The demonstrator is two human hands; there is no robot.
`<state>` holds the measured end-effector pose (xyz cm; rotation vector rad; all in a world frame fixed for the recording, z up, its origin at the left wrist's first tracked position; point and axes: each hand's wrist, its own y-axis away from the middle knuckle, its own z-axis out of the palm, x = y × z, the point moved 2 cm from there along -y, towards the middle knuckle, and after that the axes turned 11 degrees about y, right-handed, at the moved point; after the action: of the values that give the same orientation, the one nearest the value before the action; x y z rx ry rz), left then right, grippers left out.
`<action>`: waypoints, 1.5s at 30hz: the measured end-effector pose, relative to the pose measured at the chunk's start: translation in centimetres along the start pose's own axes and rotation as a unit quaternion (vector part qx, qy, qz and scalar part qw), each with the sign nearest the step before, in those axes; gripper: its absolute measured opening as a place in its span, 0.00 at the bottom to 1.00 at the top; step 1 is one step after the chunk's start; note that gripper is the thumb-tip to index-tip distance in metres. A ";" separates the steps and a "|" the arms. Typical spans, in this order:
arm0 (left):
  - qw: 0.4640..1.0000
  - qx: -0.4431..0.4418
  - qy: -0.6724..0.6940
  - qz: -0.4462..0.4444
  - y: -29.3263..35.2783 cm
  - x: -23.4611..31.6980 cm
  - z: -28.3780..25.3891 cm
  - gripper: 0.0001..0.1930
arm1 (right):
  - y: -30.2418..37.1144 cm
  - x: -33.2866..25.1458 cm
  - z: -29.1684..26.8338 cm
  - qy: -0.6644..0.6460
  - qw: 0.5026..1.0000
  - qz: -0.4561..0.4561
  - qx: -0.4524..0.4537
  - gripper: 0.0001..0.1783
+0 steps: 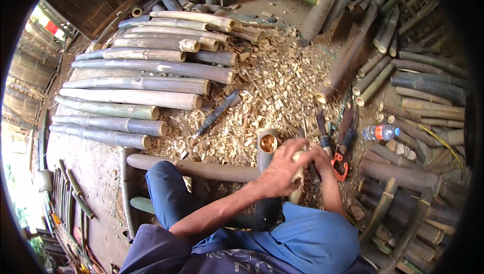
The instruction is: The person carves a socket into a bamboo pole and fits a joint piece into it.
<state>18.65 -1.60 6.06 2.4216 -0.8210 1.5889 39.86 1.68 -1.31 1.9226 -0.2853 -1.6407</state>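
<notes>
My left hand [283, 168] reaches in from the lower left, its fingers curled over the upper part of a pale, rough piece of wood [298, 193] that stands before my lap. Pressed close against those fingers is my right hand [321, 160], closed and partly hidden; what it holds cannot be made out. Just left of the hands rises a bamboo post [263, 160] with an open, brownish hollow end. A tool with an orange handle [341, 167] lies right of my right hand, next to a dark-handled blade [322, 123].
Several cut bamboo poles [136, 83] lie in a row at the left. Wood chips [282, 82] cover the middle ground. A horizontal bamboo rail [222, 169] runs before my knees. A plastic bottle [381, 132] and stacked bamboo [403, 173] are at the right.
</notes>
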 end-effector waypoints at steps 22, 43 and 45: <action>0.826 0.377 -0.167 -0.385 15.4 -18.1 -6.0 0.08 | -17.4 -2.0 -6.8 0.402 0.851 -0.042 0.334 0.34; 0.525 0.106 0.757 -0.375 -4.3 -6.7 1.3 0.32 | -8.0 -2.6 -4.2 -0.310 0.938 -0.154 -0.024 0.43; 0.471 0.059 0.800 -0.366 -6.1 -5.3 2.2 0.36 | -5.1 -4.0 -3.5 -0.342 0.931 -0.127 0.016 0.47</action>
<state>21.97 4.64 1.51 0.1526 0.6305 2.2389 41.25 8.90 -0.58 1.3804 -0.3414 -2.4653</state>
